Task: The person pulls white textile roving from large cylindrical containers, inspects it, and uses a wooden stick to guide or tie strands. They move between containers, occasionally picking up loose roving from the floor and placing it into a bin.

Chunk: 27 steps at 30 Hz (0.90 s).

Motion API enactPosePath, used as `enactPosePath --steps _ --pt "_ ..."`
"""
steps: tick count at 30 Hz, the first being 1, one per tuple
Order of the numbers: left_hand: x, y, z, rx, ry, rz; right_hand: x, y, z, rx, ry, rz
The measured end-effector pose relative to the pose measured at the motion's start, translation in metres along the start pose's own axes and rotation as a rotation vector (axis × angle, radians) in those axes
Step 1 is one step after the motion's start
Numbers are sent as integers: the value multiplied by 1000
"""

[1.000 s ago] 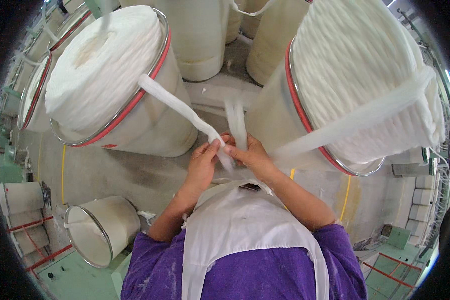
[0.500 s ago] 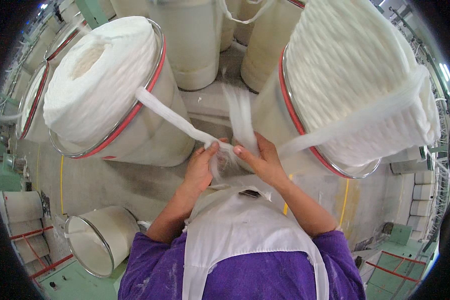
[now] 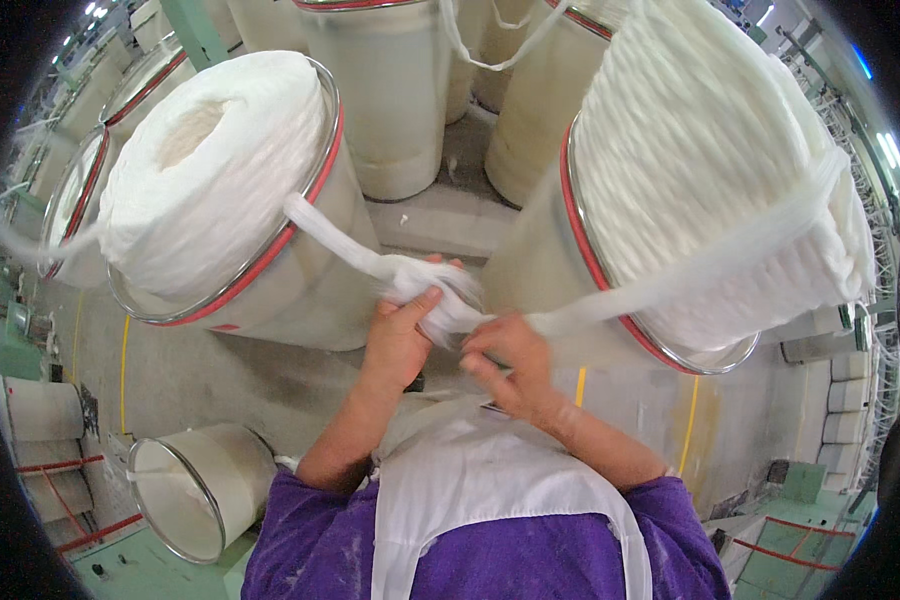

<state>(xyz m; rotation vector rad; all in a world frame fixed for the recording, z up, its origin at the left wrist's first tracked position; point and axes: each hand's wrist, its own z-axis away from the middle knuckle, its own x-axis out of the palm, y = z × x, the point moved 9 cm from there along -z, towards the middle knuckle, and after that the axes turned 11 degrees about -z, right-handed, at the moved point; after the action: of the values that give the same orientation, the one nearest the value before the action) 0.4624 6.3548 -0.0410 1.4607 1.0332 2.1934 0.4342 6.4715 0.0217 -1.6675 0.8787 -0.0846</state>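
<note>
Two thick white fibre slivers meet between my hands. The left sliver (image 3: 335, 240) runs down from a coiled white mass (image 3: 240, 170) in the left can (image 3: 320, 300). From the large folded stack (image 3: 700, 170) in the right can (image 3: 530, 240) comes the right sliver (image 3: 600, 305). My left hand (image 3: 400, 335) is closed around the overlapping, frayed ends (image 3: 440, 295), thumb on top. My right hand (image 3: 515, 365) curls at the right sliver, close by the overlap. Its thumb stands off from the index finger, and the other fingers' hold is partly hidden.
Several tall cream cans (image 3: 375, 110) with red-banded rims stand ahead, a loose strand (image 3: 490, 62) looping between them. An empty can (image 3: 200, 490) lies tipped at lower left. Yellow lines (image 3: 692, 420) mark the grey floor. A white apron (image 3: 500, 470) covers my front.
The loose tuft that stood up from my right hand now lies along the left sliver in my left hand. My right hand has turned and dropped a little lower.
</note>
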Motion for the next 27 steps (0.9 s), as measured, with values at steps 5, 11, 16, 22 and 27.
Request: enactPosePath --steps 5,11,16,22,27 --pt "12 15 -4 -3 17 -33 156 102 73 385 -1024 -246" --pt "33 23 -1 -34 -57 53 172 206 102 97 -883 702" --pt "33 22 -5 -2 -90 69 141 140 77 84 -900 561" --pt "21 39 -8 43 -52 131 31 -1 46 -83 -624 72" --pt "41 48 -7 75 -154 266 -75 -96 14 -328 25 -106"
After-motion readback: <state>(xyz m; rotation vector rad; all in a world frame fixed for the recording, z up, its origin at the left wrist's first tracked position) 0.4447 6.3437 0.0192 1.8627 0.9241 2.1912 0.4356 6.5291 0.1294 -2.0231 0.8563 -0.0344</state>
